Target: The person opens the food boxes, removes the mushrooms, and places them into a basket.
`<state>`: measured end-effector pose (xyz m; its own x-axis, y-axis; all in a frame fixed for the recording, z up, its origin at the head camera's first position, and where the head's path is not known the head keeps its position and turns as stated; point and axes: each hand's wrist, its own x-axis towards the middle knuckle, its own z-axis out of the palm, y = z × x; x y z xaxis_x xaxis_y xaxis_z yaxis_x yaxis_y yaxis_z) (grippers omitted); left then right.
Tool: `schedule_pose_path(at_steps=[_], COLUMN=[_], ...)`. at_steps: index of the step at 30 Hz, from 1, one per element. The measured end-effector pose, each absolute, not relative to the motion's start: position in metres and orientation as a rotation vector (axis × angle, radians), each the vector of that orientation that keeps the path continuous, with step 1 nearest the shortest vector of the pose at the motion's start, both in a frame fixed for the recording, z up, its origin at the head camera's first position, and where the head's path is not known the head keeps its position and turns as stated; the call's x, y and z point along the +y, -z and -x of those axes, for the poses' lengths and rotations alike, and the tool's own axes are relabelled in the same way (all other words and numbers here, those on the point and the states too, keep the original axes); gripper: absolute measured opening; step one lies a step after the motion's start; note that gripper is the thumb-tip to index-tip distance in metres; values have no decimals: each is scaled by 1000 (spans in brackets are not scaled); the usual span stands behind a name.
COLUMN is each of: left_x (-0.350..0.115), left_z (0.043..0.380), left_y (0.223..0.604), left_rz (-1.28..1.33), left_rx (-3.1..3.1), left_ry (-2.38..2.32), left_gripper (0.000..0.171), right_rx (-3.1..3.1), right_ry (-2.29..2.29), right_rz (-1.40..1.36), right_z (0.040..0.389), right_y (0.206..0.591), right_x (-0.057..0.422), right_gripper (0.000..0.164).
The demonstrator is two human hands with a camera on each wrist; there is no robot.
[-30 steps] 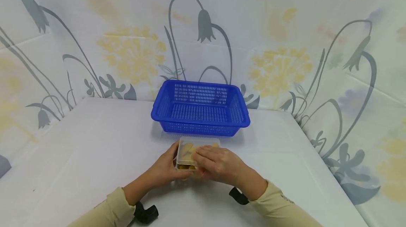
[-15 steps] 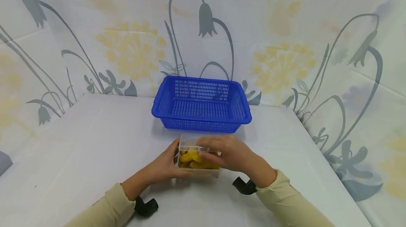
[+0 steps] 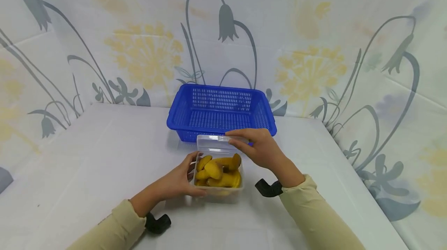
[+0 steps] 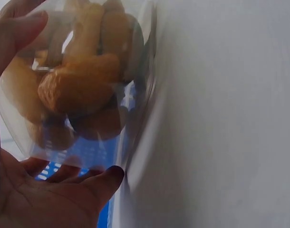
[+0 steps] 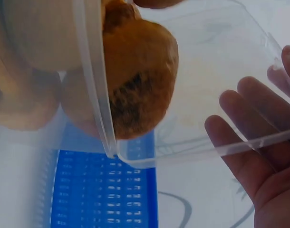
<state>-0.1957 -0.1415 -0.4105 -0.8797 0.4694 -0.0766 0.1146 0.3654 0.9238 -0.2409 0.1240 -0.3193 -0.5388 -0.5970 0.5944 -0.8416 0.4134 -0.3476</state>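
A clear plastic box [image 3: 223, 195] stands on the table, packed with several yellow mushroom-like pieces [image 3: 223, 179]. Its clear lid [image 3: 210, 144] is raised at the back and tilted up behind the pieces. My left hand [image 3: 174, 180] grips the box's left side, thumb at the front and fingers round behind, as the left wrist view also shows through the clear wall [image 4: 83, 151]. With thumb and fingers my right hand [image 3: 262, 149] holds the lid's raised edge. One dark-spotted piece [image 5: 140, 80] pokes above the box rim in the right wrist view.
Just behind the box stands a blue perforated basket [image 3: 220, 122] with nothing in it. White cloth covers the table [image 3: 115, 145], and a flower-printed curtain [image 3: 150, 48] rises behind. A grey object [image 3: 4, 180] sits at the far left edge.
My right hand has lifted the lid from nearly closed to tilted back, moving up and away toward the basket. The yellow pieces are now uncovered. My left hand keeps hold of the box.
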Motion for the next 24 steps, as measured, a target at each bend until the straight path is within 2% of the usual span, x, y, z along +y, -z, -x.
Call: schedule_pose_path(at_steps=[9,15,24], left_x=[-147,-151,-159], left_z=[198,200,204], left_y=[410,411,413], left_rz=[-524,-518,-561], left_rx=[2306,2290,2280], left_ry=[-1506,-1508,-1517], left_gripper=[114,115,113], right_rx=[-2353,-2409,-2331], right_ry=[-1264,-1368,-1565], right_rz=[-1020,-818,-678], right_z=[258,266,283], right_y=[327,327,335], right_x=[128,127,118], right_gripper=[20,21,25])
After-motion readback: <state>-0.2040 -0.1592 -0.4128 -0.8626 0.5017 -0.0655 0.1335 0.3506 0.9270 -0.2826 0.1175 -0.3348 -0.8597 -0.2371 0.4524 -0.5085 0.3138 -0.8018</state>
